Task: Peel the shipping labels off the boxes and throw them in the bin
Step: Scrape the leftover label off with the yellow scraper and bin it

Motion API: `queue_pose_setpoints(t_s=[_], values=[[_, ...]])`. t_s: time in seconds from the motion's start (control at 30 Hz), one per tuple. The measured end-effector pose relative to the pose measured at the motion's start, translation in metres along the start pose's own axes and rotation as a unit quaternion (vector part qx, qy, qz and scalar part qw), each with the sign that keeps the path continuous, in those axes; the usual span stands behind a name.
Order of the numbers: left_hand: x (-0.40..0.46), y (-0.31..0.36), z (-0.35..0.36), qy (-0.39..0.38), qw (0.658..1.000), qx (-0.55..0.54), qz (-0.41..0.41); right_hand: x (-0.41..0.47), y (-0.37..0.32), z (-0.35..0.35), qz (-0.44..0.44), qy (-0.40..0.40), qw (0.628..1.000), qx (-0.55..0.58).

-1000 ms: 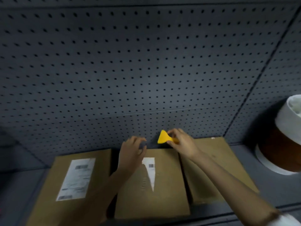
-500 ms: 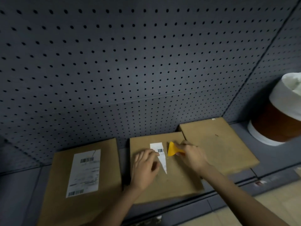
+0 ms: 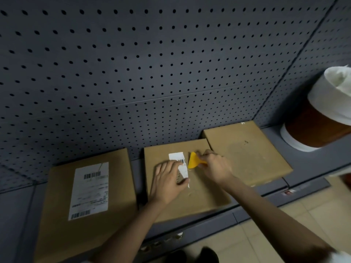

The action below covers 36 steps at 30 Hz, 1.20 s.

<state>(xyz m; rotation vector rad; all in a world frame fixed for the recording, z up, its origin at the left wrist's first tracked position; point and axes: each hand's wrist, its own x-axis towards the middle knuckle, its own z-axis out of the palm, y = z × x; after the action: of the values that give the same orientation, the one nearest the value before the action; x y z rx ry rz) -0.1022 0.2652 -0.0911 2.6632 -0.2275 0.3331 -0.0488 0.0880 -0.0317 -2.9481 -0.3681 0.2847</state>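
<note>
Three flat cardboard boxes lie on a grey shelf. The left box (image 3: 57, 221) carries a whole white shipping label (image 3: 89, 190). On the middle box (image 3: 201, 198) only a torn white strip of label (image 3: 179, 162) with a barcode is left. My left hand (image 3: 169, 181) rests flat on that box, fingers at the strip's left edge. My right hand (image 3: 214, 166) pinches a yellow plastic scraper (image 3: 193, 161), whose blade sits just right of the strip. The right box (image 3: 245, 154) shows no label. A brown bin (image 3: 322, 118) with a white liner stands at the far right.
A dark grey pegboard wall (image 3: 152, 73) rises right behind the boxes. The shelf's front edge (image 3: 209, 224) runs below the boxes, with beige floor tiles (image 3: 303, 215) beyond it. My shoes (image 3: 190, 257) show at the bottom.
The view has tilted down and drawn closer. Both hands came down from the box's far edge onto the middle box, and the scraper now sits beside the torn label strip.
</note>
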Motion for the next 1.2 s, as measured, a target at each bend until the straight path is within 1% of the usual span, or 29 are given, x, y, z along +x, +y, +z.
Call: queue_pose_setpoints(t_s=[0.13, 0.3, 0.43, 0.47, 0.57, 0.67, 0.8, 0.9, 0.97, 1.07, 1.1, 1.2], values=[[0.001, 0.000, 0.001, 0.000, 1.000, 0.000, 0.003, 0.001, 0.001, 0.004, 0.004, 0.001, 0.999, 0.035], [0.001, 0.002, 0.000, -0.006, 1.000, 0.019, 0.009, 0.000, 0.005, 0.007, 0.016, -0.020, 0.996, 0.083], [0.000, 0.002, -0.001, -0.011, 1.000, 0.027, 0.005, -0.005, 0.009, 0.004, 0.035, -0.026, 0.980, 0.197], [0.000, 0.002, -0.001, -0.006, 1.000, 0.023, 0.005, -0.008, 0.013, 0.004, 0.037, -0.026, 0.976, 0.211], [0.000, 0.002, -0.002, 0.007, 1.000, 0.018, 0.010, -0.013, 0.024, 0.009, 0.057, -0.014, 0.977, 0.206], [0.000, 0.001, 0.000, 0.009, 1.000, 0.022, 0.009, -0.008, 0.023, 0.009, 0.051, -0.001, 0.980, 0.190], [0.001, 0.000, 0.001, 0.002, 1.000, 0.025, 0.007, 0.000, 0.010, 0.010, 0.016, -0.013, 0.990, 0.137], [0.002, 0.000, 0.002, 0.002, 1.000, 0.027, 0.006, 0.002, 0.012, 0.011, 0.032, -0.018, 0.990, 0.136], [0.003, 0.000, 0.003, 0.005, 0.999, 0.033, 0.006, -0.001, 0.010, 0.013, 0.031, -0.018, 0.988, 0.153], [0.001, 0.001, 0.003, 0.002, 1.000, 0.024, 0.005, -0.008, -0.013, 0.025, -0.023, -0.053, 0.971, 0.231], [0.001, 0.000, 0.003, 0.005, 1.000, 0.018, -0.004, -0.007, -0.020, 0.028, -0.024, -0.048, 0.968, 0.244], [0.000, -0.003, 0.002, 0.019, 0.999, 0.000, -0.028, 0.003, -0.013, 0.018, 0.023, -0.007, 0.965, 0.262]])
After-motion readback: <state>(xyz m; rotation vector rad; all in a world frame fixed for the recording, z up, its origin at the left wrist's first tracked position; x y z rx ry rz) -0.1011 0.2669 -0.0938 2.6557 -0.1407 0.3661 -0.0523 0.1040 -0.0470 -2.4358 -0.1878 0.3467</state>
